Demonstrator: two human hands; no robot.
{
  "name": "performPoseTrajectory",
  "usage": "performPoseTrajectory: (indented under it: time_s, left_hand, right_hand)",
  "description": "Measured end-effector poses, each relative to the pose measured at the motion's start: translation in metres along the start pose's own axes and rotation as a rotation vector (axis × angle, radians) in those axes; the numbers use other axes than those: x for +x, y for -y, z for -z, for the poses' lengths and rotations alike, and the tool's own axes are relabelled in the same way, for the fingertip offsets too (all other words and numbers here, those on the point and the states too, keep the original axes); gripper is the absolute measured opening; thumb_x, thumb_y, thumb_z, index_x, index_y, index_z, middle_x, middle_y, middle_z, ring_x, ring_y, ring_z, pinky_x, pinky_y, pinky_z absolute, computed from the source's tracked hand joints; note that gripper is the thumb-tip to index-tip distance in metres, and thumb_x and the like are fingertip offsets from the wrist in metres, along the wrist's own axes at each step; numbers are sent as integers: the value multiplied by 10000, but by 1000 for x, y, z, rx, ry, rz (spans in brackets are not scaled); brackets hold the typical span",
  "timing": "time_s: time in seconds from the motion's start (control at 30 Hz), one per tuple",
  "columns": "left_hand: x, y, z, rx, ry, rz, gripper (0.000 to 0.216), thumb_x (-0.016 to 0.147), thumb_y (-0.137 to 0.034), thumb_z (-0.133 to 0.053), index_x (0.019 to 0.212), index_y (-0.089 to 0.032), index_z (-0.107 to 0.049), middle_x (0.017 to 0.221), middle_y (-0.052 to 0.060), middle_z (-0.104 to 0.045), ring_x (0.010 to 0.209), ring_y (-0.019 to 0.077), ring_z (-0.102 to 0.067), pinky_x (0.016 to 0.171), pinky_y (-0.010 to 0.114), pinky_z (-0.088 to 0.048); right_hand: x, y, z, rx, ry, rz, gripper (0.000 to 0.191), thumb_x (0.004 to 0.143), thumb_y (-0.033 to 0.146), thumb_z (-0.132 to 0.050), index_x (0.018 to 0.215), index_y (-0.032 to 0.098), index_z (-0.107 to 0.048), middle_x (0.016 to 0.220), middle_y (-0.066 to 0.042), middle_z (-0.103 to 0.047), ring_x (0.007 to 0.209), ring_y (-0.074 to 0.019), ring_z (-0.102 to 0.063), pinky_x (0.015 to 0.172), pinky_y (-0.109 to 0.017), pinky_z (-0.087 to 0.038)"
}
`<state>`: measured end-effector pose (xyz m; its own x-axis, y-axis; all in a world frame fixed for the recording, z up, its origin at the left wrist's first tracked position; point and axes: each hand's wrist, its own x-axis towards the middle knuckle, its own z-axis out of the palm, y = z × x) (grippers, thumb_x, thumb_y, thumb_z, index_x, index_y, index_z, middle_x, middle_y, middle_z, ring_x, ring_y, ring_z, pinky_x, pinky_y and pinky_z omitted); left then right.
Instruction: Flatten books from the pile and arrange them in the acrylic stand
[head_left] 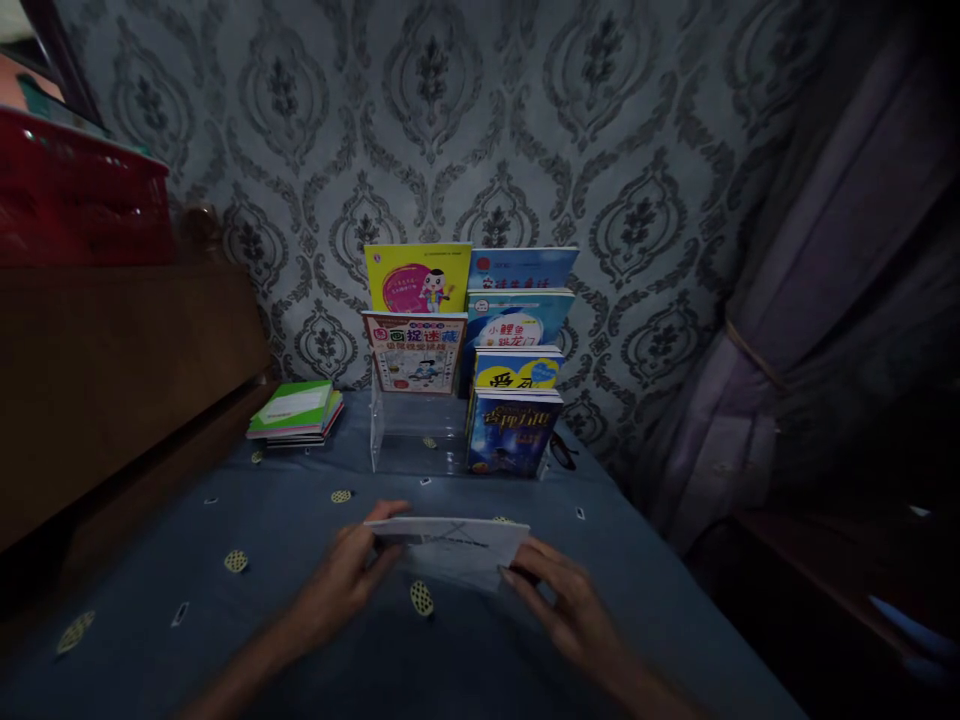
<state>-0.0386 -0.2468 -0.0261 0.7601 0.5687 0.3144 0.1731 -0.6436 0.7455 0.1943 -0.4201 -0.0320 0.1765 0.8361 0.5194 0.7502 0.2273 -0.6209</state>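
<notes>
Between my two hands is a thin, whitish book [454, 548], tilted so that its top edge shows and its cover print is too blurred to read. My left hand [364, 560] grips its left end; my right hand [551, 590] pinches the lower right corner. Beyond the hands stands a clear plastic tiered book rack [420, 430]. On its left side are a yellow book [394, 275] and a picture-puzzle book [416, 360], with a bare lower tier below them. The right side holds several books, a dark blue book [514, 430] in front.
A stack of thin books with a green cover on top [292, 405] lies left of the rack. Dark glasses-like item [562, 450] rests by the rack's right side. A red basket [82, 190] sits on a wooden headboard [135, 370]; a curtain [750, 360] hangs at right.
</notes>
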Motion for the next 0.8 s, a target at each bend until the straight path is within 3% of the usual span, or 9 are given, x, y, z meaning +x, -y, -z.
performPoseTrajectory:
  time_s: [0.17,0.3,0.4,0.53,0.63,0.8]
  left_hand:
    - [6,3,-3,61,12,-17,489,961,-304,-494,1445,-246,-455,1033,51,-712,899,207,-660,836,327,-535]
    - [26,2,8,108,-21,-78,477,961,-243,-456,1436,-206,-417,840,7,-662,765,180,-638,743,283,-512]
    - [62,-7,31,189,-85,-212,433,966,-245,-450,1395,-185,-439,841,10,-660,731,172,-635,730,269,-503]
    - [133,-26,73,306,-287,-434,336,946,-233,-463,1267,-162,-531,1018,84,-698,905,209,-673,790,282,-511]
    - [185,-37,99,374,-465,-480,283,892,-204,-522,1169,-163,-565,900,50,-695,796,199,-657,750,282,-509]
    - [233,-29,108,325,-532,-520,288,856,-164,-520,1142,-165,-558,935,46,-704,815,194,-659,772,290,-516]
  right_hand:
    - [2,-10,-13,-33,-14,4,378,1000,442,-430,758,276,-668,768,-57,-680,717,-230,-656,622,-333,-555]
    - [28,-12,-5,-95,10,44,344,998,393,-440,760,248,-642,749,-49,-670,703,-210,-639,666,-324,-540]
    - [75,-12,10,-138,6,146,299,974,328,-435,770,226,-630,775,-61,-666,702,-199,-631,659,-306,-513]
    - [158,-7,37,-284,-90,208,223,938,279,-474,768,217,-606,780,-61,-656,769,-218,-615,721,-316,-478]
    - [214,-3,52,-331,-210,309,120,910,223,-497,857,209,-604,851,-61,-654,819,-226,-600,768,-330,-461]
    - [261,-15,51,-408,-287,323,105,903,191,-481,882,202,-584,917,-95,-636,874,-255,-587,777,-357,-460]
